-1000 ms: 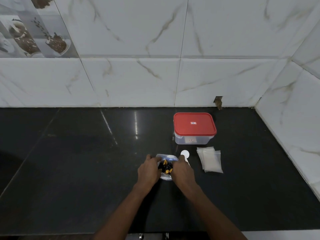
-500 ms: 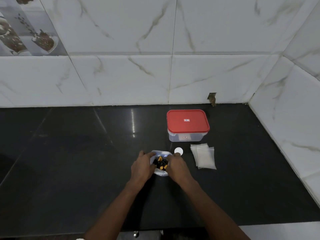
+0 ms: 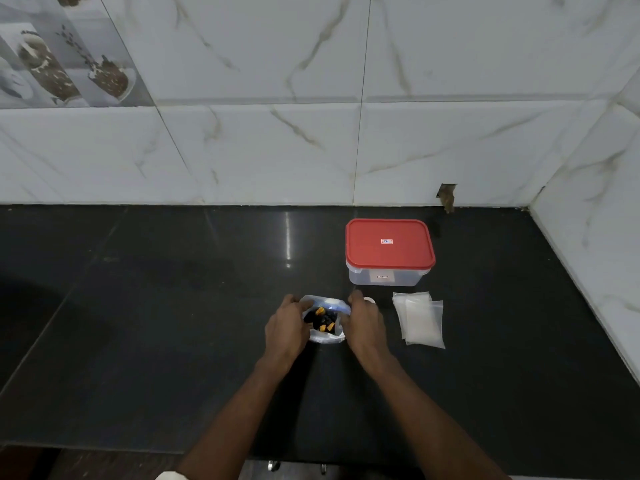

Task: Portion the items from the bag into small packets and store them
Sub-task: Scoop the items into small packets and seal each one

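Clear bag (image 3: pixel 327 337) | our left hand (image 3: pixel 287 327), right hand (image 3: pixel 365 323) pinch its rim, fingers (image 3: pixel 291 300) curled | red lid (image 3: pixel 389 244) label unreadable

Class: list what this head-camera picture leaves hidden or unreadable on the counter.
Head view:
container contents: red lid and cloudy walls hide them.
white disc: right hand covers most.
black and yellow items in bag: too small to identify.
lid label: too small to read.
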